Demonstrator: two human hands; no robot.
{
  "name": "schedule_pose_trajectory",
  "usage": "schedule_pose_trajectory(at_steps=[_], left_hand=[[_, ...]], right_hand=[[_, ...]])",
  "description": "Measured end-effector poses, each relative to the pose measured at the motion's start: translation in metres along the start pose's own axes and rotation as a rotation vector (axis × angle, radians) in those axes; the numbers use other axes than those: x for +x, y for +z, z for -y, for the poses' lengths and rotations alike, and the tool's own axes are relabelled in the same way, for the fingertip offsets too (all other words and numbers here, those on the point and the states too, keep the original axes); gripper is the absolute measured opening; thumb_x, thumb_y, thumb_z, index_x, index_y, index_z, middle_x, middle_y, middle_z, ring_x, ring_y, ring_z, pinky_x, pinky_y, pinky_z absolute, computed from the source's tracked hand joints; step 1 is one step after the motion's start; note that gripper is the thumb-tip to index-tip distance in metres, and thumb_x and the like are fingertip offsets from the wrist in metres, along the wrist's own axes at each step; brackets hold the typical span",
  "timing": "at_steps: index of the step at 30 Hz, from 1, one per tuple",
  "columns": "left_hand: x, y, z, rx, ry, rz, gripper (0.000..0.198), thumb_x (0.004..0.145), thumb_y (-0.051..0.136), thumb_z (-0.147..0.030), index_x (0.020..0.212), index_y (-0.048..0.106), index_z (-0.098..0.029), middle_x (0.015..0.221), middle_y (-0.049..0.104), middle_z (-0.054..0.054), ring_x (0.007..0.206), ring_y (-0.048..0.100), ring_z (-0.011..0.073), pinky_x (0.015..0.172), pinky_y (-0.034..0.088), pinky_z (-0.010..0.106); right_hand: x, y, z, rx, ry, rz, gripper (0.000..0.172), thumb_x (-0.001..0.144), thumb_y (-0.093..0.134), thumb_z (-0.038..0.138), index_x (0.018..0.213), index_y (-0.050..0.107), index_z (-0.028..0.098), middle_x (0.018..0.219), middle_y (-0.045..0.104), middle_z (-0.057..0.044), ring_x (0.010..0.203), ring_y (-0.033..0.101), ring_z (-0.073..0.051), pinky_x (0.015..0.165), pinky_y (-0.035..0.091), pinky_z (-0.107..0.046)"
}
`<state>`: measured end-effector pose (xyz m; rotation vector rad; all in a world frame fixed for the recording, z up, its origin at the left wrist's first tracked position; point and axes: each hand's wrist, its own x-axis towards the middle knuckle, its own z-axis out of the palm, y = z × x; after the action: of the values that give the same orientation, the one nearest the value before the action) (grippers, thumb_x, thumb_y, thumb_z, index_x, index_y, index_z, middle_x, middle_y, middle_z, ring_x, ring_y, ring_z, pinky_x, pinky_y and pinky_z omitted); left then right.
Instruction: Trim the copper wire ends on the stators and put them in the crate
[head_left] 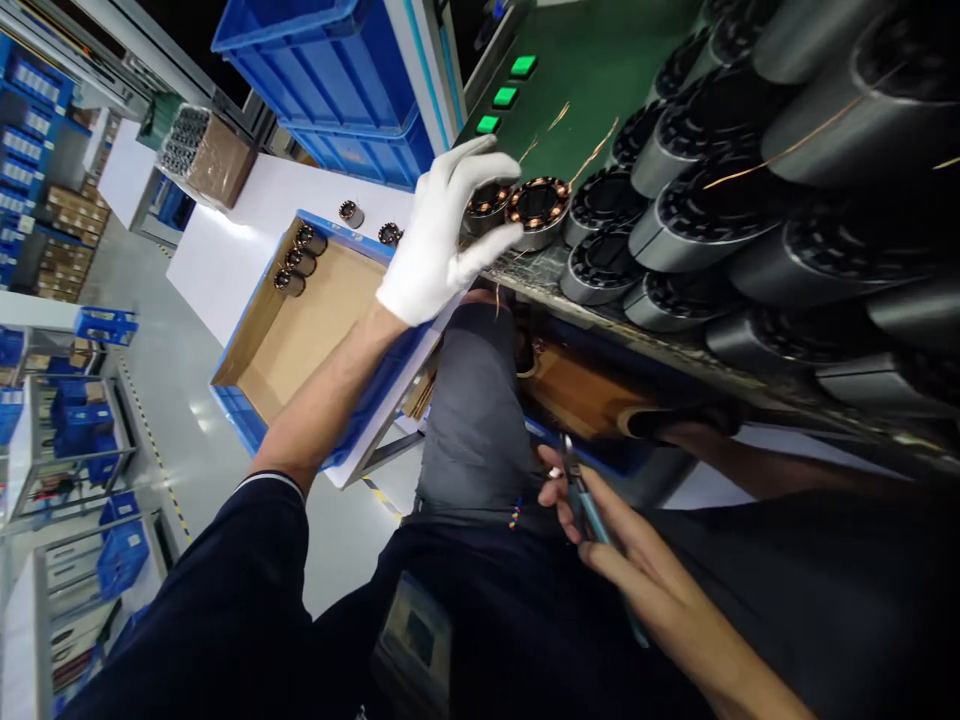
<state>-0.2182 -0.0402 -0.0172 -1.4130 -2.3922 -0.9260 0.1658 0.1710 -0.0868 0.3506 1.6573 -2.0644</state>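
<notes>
My left hand (439,230), in a white glove, is at the near edge of the green bench with its fingers and thumb spread. A stator wound with copper wire (538,212) is just beyond the fingertips, loose wire ends rising from it. Another wound stator (489,205) shows between fingers and thumb, partly hidden; whether the glove touches either is unclear. Low over my lap, my bare right hand (600,525) is closed around cutting pliers (589,505) with blue-grey handles, their jaws pointing up and away.
Dark unwound stator cores (682,225) crowd the bench at right. Three green-lit buttons (505,97) sit on the machine. Left, a blue tray (232,400) lined with cardboard holds several wound stators. Blue crates (337,70) stand behind. A person's arm (720,450) reaches in at right.
</notes>
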Motion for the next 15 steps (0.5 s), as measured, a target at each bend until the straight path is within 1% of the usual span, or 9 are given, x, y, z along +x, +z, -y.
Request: schedule_pose_trajectory(at_steps=[2, 4, 5, 7, 9, 11, 12, 14, 15], left_hand=[[0.012, 0.020, 0.012, -0.046, -0.020, -0.041, 0.062, 0.108, 0.049, -0.093, 0.135, 0.063, -0.039, 0.147, 0.074, 0.009, 0.168, 0.057, 0.0285, 0.142, 0.048, 0.051], [0.013, 0.031, 0.020, -0.093, -0.075, -0.070, 0.059, 0.107, 0.054, -0.092, 0.127, 0.062, -0.037, 0.142, 0.074, 0.008, 0.170, 0.057, 0.0297, 0.142, 0.048, 0.054], [0.011, 0.032, 0.021, -0.113, -0.103, -0.071, 0.055, 0.109, 0.058, -0.087, 0.127, 0.061, -0.035, 0.142, 0.073, 0.008, 0.171, 0.056, 0.0301, 0.143, 0.047, 0.055], [0.007, 0.029, 0.018, -0.126, -0.177, -0.051, 0.040, 0.113, 0.068, -0.066, 0.131, 0.057, -0.032, 0.146, 0.070, 0.005, 0.172, 0.056, 0.0302, 0.141, 0.048, 0.058], [0.005, 0.023, 0.015, -0.096, -0.273, -0.008, 0.036, 0.112, 0.076, -0.052, 0.131, 0.056, -0.030, 0.145, 0.068, 0.004, 0.165, 0.063, 0.0301, 0.136, 0.053, 0.057], [0.007, 0.015, 0.015, -0.075, -0.348, -0.001, 0.042, 0.105, 0.084, -0.057, 0.121, 0.058, -0.028, 0.131, 0.070, 0.002, 0.144, 0.073, 0.0275, 0.128, 0.059, 0.052], [0.008, 0.012, 0.015, -0.077, -0.367, -0.023, 0.046, 0.102, 0.086, -0.063, 0.114, 0.058, -0.029, 0.122, 0.070, 0.001, 0.131, 0.074, 0.0249, 0.125, 0.060, 0.049], [0.007, 0.004, 0.012, -0.114, -0.361, -0.108, 0.057, 0.098, 0.083, -0.080, 0.103, 0.055, -0.030, 0.111, 0.068, 0.002, 0.115, 0.069, 0.0231, 0.117, 0.061, 0.047], [0.005, 0.001, 0.006, -0.164, -0.349, -0.138, 0.061, 0.097, 0.078, -0.087, 0.102, 0.053, -0.031, 0.112, 0.067, 0.003, 0.113, 0.067, 0.0239, 0.115, 0.061, 0.048]], right_hand=[[-0.004, 0.003, 0.004, -0.022, 0.002, -0.004, 0.075, 0.105, 0.064, 0.048, 0.179, 0.056, 0.036, 0.140, 0.073, -0.011, 0.113, 0.069, -0.024, 0.115, 0.062, -0.044], [-0.009, 0.004, 0.000, -0.031, 0.001, -0.036, 0.076, 0.104, 0.064, 0.048, 0.179, 0.055, 0.037, 0.138, 0.073, -0.011, 0.111, 0.069, -0.024, 0.112, 0.062, -0.044], [-0.011, 0.004, -0.005, -0.024, 0.000, -0.060, 0.077, 0.104, 0.065, 0.049, 0.179, 0.055, 0.036, 0.136, 0.073, -0.011, 0.108, 0.069, -0.024, 0.110, 0.063, -0.043], [-0.014, 0.005, -0.018, 0.004, 0.010, -0.120, 0.077, 0.103, 0.066, 0.052, 0.178, 0.057, 0.035, 0.132, 0.074, -0.010, 0.105, 0.069, -0.024, 0.107, 0.063, -0.043], [-0.017, 0.007, -0.031, 0.028, 0.037, -0.175, 0.077, 0.103, 0.067, 0.056, 0.177, 0.058, 0.034, 0.129, 0.074, -0.010, 0.103, 0.069, -0.024, 0.106, 0.063, -0.042], [-0.018, 0.009, -0.041, 0.031, 0.064, -0.199, 0.079, 0.102, 0.067, 0.054, 0.177, 0.057, 0.033, 0.127, 0.074, -0.009, 0.103, 0.068, -0.024, 0.105, 0.062, -0.041], [-0.018, 0.010, -0.044, 0.030, 0.073, -0.197, 0.080, 0.101, 0.066, 0.052, 0.178, 0.056, 0.033, 0.127, 0.074, -0.009, 0.103, 0.068, -0.024, 0.103, 0.062, -0.041], [-0.018, 0.011, -0.043, 0.027, 0.091, -0.183, 0.079, 0.101, 0.063, 0.048, 0.179, 0.055, 0.033, 0.126, 0.076, -0.008, 0.102, 0.068, -0.023, 0.099, 0.062, -0.039], [-0.019, 0.011, -0.040, 0.023, 0.096, -0.181, 0.078, 0.102, 0.062, 0.047, 0.179, 0.055, 0.033, 0.125, 0.077, -0.007, 0.100, 0.068, -0.023, 0.098, 0.062, -0.039]])
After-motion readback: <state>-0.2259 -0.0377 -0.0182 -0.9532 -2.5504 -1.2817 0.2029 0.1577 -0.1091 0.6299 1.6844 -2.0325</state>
